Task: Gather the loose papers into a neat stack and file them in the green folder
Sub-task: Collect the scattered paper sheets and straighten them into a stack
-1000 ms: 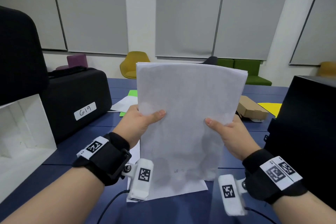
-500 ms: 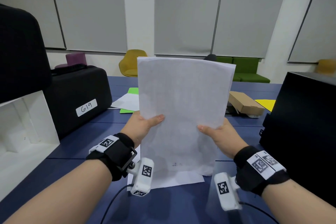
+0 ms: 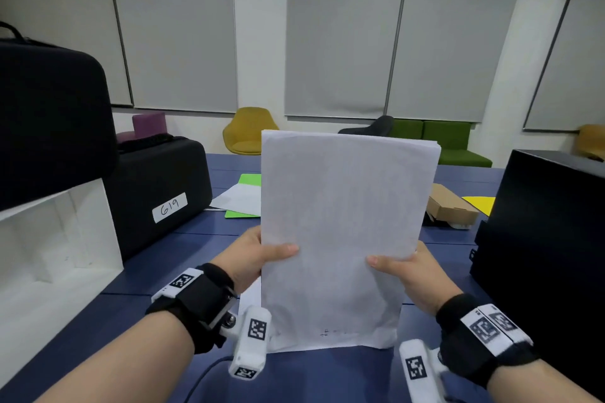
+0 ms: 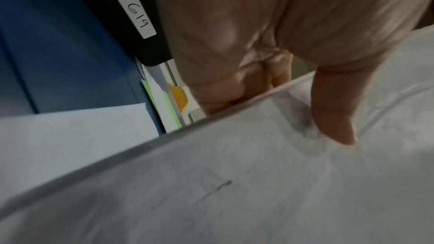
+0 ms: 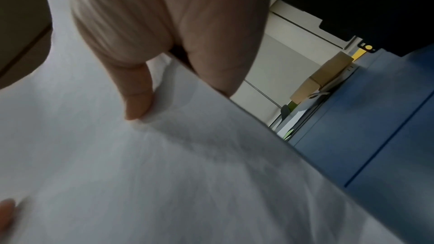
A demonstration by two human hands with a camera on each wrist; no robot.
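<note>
**Paper stack held upright between both hands**

Stack of white paper sheets (image 3: 340,232) stands upright in front of the person, its lower edge down at the blue tabletop (image 3: 203,255); contact with the surface cannot be confirmed. The top edges of the sheets are slightly offset at the upper right corner.

Left hand (image 3: 252,255) grips the left edge of the stack, thumb laid across the front face and fingers behind. The left wrist view shows the thumb (image 4: 333,110) pressed flat on the paper. Right hand (image 3: 412,275) grips the right edge in the same manner, thumb on the front and fingers behind; the right wrist view shows its thumb (image 5: 138,96) pressed on the sheet.

One loose white sheet (image 3: 250,298) lies flat on the tabletop just behind the stack's lower left corner. Farther back, the bright green flat folder (image 3: 248,180) lies on the tabletop with another white sheet (image 3: 239,198) resting across it; the stack hides its right part.

Black hard case with a white label reading "G19" (image 3: 157,193) sits to the left. A white open box (image 3: 49,255) is at the near left. A brown cardboard box (image 3: 451,206) and a yellow sheet (image 3: 479,203) lie to the right, beside a black box (image 3: 540,255).
</note>
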